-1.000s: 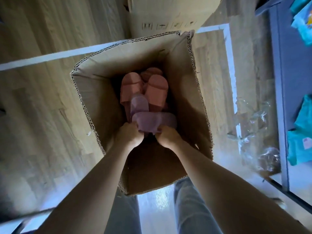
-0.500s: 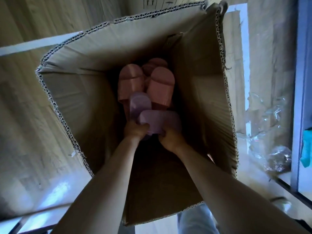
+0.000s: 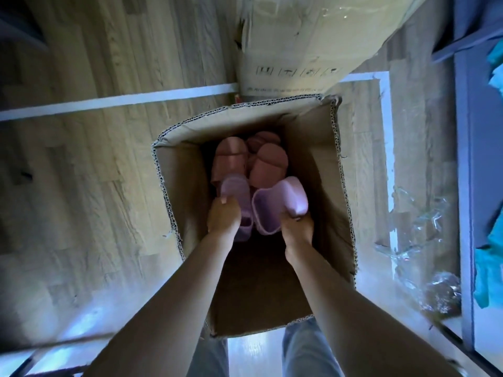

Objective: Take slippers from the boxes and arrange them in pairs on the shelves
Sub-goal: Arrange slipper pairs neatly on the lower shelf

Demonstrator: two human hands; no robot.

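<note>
Looking down into an open cardboard box on the wood floor. Reaching in with both arms. Gripping one purple slipper with the left hand, thumb on top, fingers wrapped round its side. Gripping the other purple slipper with the right hand, fingers curled under it, slipper tipped up on its side. Both of them side by side, inside the box, near its middle. Just past them, down in the box, a few pink slippers. Right behind the box, a second cardboard box. Off to the right, crinkly clear plastic on the floor and a blue shelf with teal things on it.
</note>
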